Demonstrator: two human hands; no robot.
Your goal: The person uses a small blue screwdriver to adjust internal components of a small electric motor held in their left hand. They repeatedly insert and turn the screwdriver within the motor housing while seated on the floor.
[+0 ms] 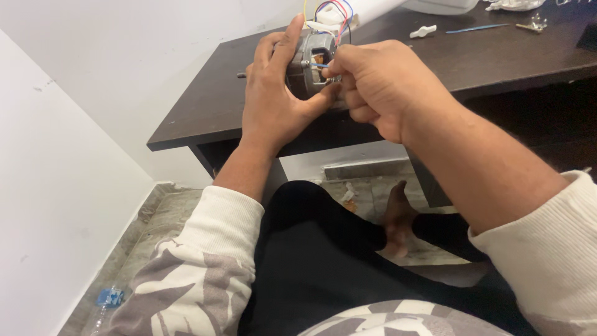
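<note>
Carefully, I'm gripping the motor point(309, 68) in my left hand point(272, 99) while my right hand point(373, 84) is pinching a small screw point(333, 79) at its four o'clock edge, keeping it straight.

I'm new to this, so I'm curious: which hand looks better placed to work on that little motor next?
Probably the right hand: its fingertips already pinch at the motor near the blue wire. The left hand wraps around the motor's body, steadying it above the dark table.

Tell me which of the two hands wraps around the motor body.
The left hand wraps the grey motor; the right hand only pinches at a small part on its side.
</note>
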